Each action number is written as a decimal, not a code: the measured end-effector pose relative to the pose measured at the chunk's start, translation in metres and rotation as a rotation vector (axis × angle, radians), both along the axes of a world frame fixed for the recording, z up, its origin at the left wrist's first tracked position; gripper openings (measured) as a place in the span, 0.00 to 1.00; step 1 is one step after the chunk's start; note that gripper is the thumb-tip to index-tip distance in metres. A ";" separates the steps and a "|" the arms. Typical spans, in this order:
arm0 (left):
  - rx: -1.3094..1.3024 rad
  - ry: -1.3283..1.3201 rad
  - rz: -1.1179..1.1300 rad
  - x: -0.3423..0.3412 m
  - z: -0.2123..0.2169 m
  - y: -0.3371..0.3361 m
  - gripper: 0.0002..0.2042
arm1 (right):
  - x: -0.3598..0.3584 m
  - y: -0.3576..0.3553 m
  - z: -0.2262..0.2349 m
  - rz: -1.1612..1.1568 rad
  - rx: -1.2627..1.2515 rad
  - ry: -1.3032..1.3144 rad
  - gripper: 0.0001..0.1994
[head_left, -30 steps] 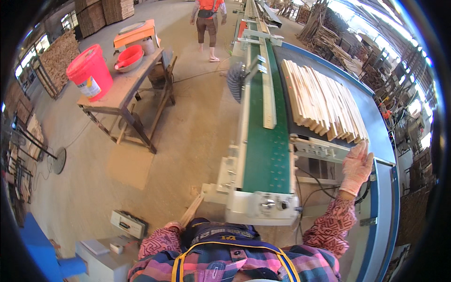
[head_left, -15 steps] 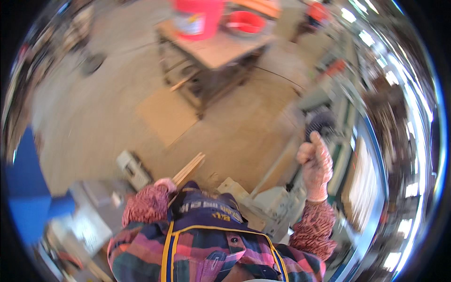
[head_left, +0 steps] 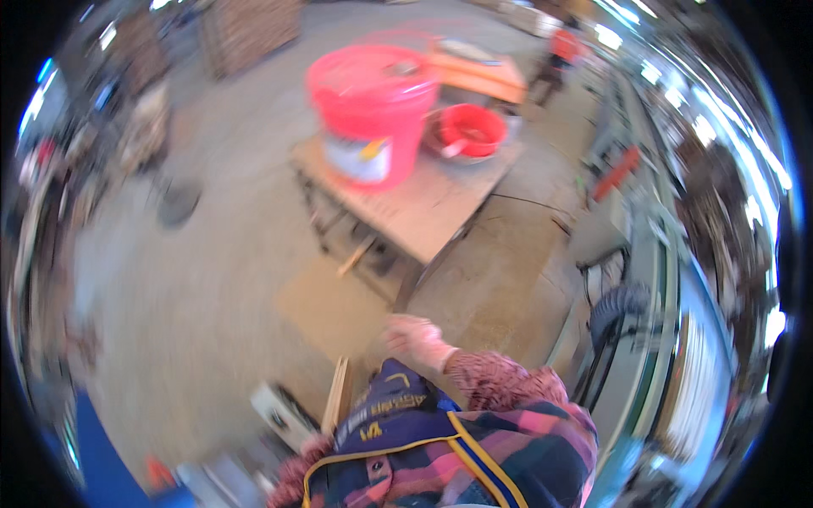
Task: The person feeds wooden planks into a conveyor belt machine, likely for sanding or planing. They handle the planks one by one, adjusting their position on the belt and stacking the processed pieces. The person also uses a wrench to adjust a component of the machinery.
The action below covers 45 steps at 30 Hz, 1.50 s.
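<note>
Wooden slats (head_left: 339,394) stand on end by our left side, rising from where our left hand should be; that hand is hidden under our chest, so we cannot tell how it grips. Our right hand (head_left: 415,339), in a pale glove, hangs in the air before us, too blurred to tell whether its fingers are spread or closed. Beyond it stands a wooden workbench (head_left: 432,212) carrying a large red bucket (head_left: 373,114) and a smaller red bowl (head_left: 471,129).
</note>
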<state>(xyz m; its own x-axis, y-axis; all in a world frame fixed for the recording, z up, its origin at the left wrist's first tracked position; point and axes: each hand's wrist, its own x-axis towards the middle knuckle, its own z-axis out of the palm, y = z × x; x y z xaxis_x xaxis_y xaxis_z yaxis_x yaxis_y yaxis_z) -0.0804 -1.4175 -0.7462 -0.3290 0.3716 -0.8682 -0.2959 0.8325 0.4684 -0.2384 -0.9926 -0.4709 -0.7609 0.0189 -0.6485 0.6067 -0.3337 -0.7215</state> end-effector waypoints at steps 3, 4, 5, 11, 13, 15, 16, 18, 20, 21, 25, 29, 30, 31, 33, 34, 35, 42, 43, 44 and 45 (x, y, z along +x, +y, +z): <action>-0.185 0.074 0.031 -0.119 0.019 0.003 0.23 | -0.142 -0.039 0.008 0.033 -0.029 0.154 0.20; -0.211 0.115 0.042 -0.158 0.029 -0.001 0.23 | -0.182 -0.056 0.023 0.053 -0.049 0.218 0.20; -0.223 0.099 -0.019 -0.177 0.027 -0.011 0.23 | -0.184 -0.089 0.023 0.092 -0.049 0.228 0.20; -0.205 0.168 -0.077 -0.301 0.043 -0.027 0.22 | -0.253 -0.165 0.026 0.372 -0.056 0.488 0.19; -0.223 0.181 -0.082 -0.336 0.046 -0.053 0.22 | -0.263 -0.162 0.050 0.433 0.233 0.463 0.20; -0.218 0.192 -0.126 -0.369 0.047 -0.063 0.22 | -0.256 -0.144 0.045 0.362 0.358 0.378 0.22; -0.217 0.200 -0.148 -0.387 0.049 -0.066 0.22 | -0.253 -0.139 0.031 0.276 0.315 0.323 0.24; -0.214 0.215 -0.189 -0.418 0.053 -0.074 0.22 | -0.240 -0.129 0.015 0.125 0.223 0.152 0.26; -0.209 0.228 -0.231 -0.439 0.055 -0.075 0.22 | -0.226 -0.116 0.015 0.028 0.267 0.115 0.26; -0.202 0.238 -0.257 -0.451 0.057 -0.069 0.22 | -0.221 -0.111 0.016 -0.023 0.288 0.098 0.27; -0.162 0.287 -0.351 -0.478 0.073 -0.023 0.21 | -0.199 -0.109 0.030 -0.060 0.421 0.166 0.27; -0.087 0.344 -0.452 -0.476 0.092 0.063 0.21 | -0.171 -0.103 0.031 0.125 0.542 0.209 0.28; -0.067 0.353 -0.467 -0.464 0.096 0.087 0.21 | -0.160 -0.098 0.028 0.187 0.639 0.276 0.29; -0.048 0.363 -0.486 -0.456 0.098 0.113 0.21 | -0.147 -0.089 0.025 0.252 0.735 0.343 0.29; -0.020 0.388 -0.528 -0.443 0.106 0.159 0.21 | -0.114 -0.066 0.031 0.282 0.665 0.336 0.29; -0.005 0.396 -0.544 -0.430 0.108 0.181 0.21 | -0.096 -0.052 0.034 0.300 0.631 0.331 0.29; 0.017 0.400 -0.557 -0.415 0.109 0.207 0.21 | -0.075 -0.035 0.032 0.309 0.627 0.311 0.29; 0.040 0.429 -0.652 -0.321 0.124 0.314 0.20 | 0.046 0.064 0.021 0.278 0.711 0.196 0.31; 0.042 0.425 -0.672 -0.310 0.126 0.322 0.20 | 0.057 0.072 0.015 0.241 0.691 0.236 0.32; 0.039 0.430 -0.680 -0.303 0.129 0.328 0.20 | 0.066 0.078 0.010 0.214 0.686 0.255 0.32; 0.033 0.431 -0.691 -0.295 0.132 0.329 0.20 | 0.073 0.081 0.004 0.188 0.681 0.280 0.32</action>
